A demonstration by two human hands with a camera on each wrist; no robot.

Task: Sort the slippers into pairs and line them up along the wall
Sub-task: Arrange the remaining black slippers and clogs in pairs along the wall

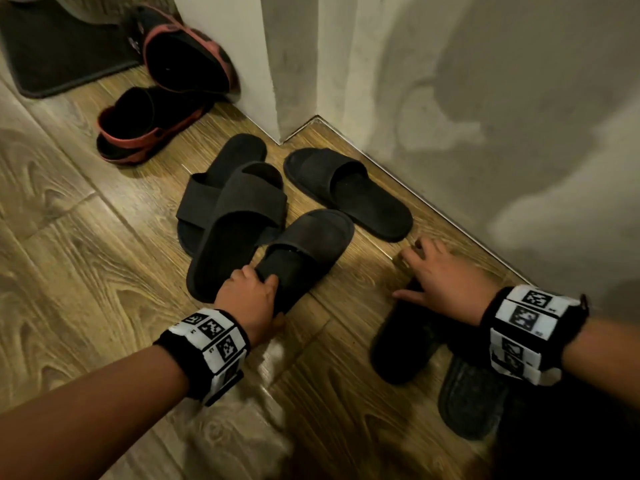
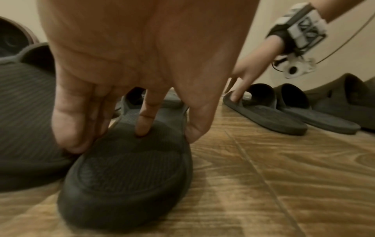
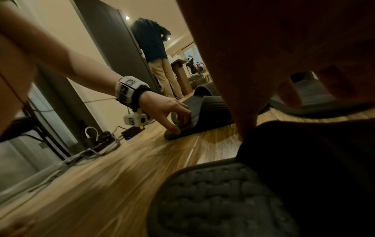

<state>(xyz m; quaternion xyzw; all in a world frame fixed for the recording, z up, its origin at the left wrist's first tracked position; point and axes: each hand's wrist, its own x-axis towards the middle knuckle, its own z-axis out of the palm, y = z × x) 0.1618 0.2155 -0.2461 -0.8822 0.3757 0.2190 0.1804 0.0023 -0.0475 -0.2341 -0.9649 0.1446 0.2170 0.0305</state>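
My left hand (image 1: 258, 292) grips the heel of a dark grey slide slipper (image 1: 311, 237) that lies on the wood floor; in the left wrist view the thumb and fingers (image 2: 71, 125) pinch its heel (image 2: 125, 176) from both sides. My right hand (image 1: 433, 271) rests with spread fingers on the front of a black slipper (image 1: 401, 344) near the wall. Beside that one lies a knobbly grey slipper (image 1: 471, 400). Two ribbed grey slides (image 1: 239, 209) lie one over the other. Another plain slide (image 1: 349, 192) lies along the wall (image 1: 450, 98).
Two red-and-black sandals (image 1: 180, 57) lie by the wall corner, one tipped onto the other, next to a dark doormat (image 1: 52, 57). In the right wrist view a person (image 3: 154, 56) stands far back, and cables with a power strip (image 3: 101, 139) lie by the baseboard.
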